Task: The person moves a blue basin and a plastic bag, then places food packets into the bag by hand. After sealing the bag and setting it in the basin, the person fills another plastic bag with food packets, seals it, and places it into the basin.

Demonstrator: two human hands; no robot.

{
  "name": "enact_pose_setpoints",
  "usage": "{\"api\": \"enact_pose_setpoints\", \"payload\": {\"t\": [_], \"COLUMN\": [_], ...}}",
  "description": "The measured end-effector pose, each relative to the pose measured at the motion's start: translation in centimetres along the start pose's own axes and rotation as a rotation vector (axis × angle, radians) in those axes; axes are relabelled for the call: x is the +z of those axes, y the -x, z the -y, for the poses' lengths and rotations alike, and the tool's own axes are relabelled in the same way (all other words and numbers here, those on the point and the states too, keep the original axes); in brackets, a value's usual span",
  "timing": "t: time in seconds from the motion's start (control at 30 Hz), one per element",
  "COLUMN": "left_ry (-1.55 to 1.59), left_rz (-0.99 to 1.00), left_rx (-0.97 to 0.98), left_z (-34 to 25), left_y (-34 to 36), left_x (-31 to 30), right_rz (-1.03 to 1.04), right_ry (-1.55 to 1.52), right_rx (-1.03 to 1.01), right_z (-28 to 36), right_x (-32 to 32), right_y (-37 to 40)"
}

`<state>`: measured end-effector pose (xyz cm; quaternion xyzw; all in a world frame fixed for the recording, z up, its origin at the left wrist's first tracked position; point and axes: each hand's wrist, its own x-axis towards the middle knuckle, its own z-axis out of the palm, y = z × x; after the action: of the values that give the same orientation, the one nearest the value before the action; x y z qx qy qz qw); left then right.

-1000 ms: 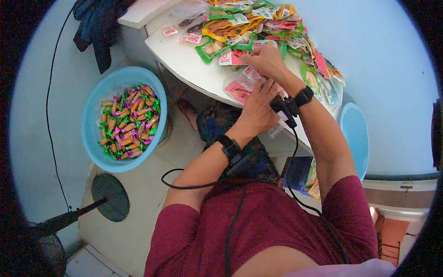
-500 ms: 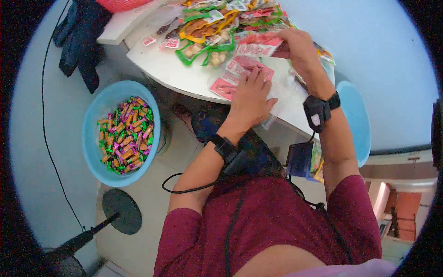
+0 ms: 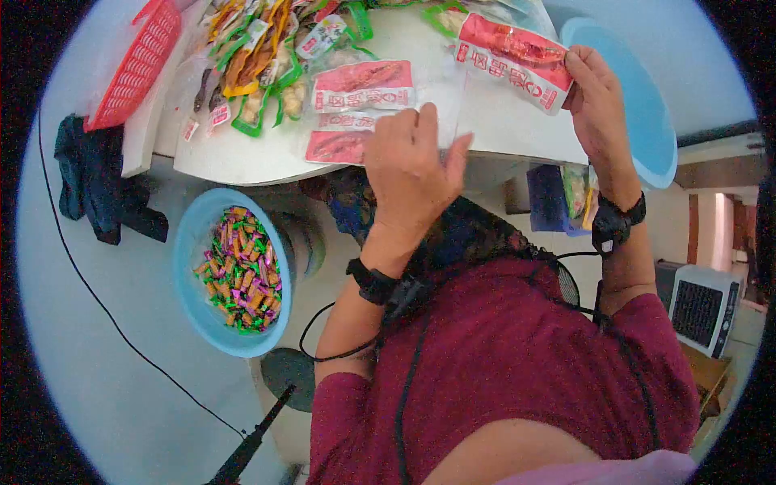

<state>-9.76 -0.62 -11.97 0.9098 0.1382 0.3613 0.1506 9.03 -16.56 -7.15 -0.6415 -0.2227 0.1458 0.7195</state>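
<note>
My right hand (image 3: 598, 105) pinches the right end of a red and white snack packet (image 3: 517, 61), held up over the table's right side. My left hand (image 3: 412, 166) is above the table's front edge, its fingers bent over the right end of red packets. Whether it grips one is hidden. Two red and white packets (image 3: 364, 83) lie in clear plastic on the white table (image 3: 242, 162), one above the other. Left of them are green-edged packets (image 3: 252, 109) and yellow-edged packets (image 3: 263, 48).
A blue basin (image 3: 187, 283) of small wrapped sweets stands at the lower left. Another blue basin (image 3: 659, 121) is beyond my right hand. A red basket (image 3: 144, 69) sits at the upper left, above dark cloth (image 3: 101, 182). A round black stand base (image 3: 288, 378) is on the floor.
My right hand has moved right and lifted a red packet away from the others. My left hand has its fingers more bent. The whole view has shifted.
</note>
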Motion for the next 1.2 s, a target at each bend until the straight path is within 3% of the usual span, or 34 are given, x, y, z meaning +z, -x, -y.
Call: {"api": "enact_pose_setpoints", "payload": {"t": [0.27,0.37,0.47,0.87,1.07,1.2], "left_ry": [-0.133,-0.188,-0.191,-0.161,-0.159,-0.094], "left_rz": [0.088,0.105,0.061,-0.123,-0.142,-0.157], "left_rx": [-0.052,-0.018,0.003,-0.021,-0.006,-0.022], "left_z": [-1.7,-1.2,-0.8,-1.3,-1.4,-1.5], "left_y": [-0.1,0.1,0.2,-0.4,-0.1,-0.3], "left_x": [2.1,2.9,3.4,2.3,2.1,1.9], "right_rz": [-0.030,0.056,-0.089,0.225,0.302,0.217], "right_ry": [-0.007,-0.077,-0.021,-0.261,-0.313,-0.362], "right_rx": [0.145,0.182,0.156,0.365,0.384,0.398], "right_z": [-1.7,-2.1,-1.7,-1.9,-1.9,-3.4], "right_x": [-1.9,-3.0,-1.7,-0.6,-0.4,0.5], "right_y": [1.9,2.0,2.6,2.7,2.5,2.3]}}
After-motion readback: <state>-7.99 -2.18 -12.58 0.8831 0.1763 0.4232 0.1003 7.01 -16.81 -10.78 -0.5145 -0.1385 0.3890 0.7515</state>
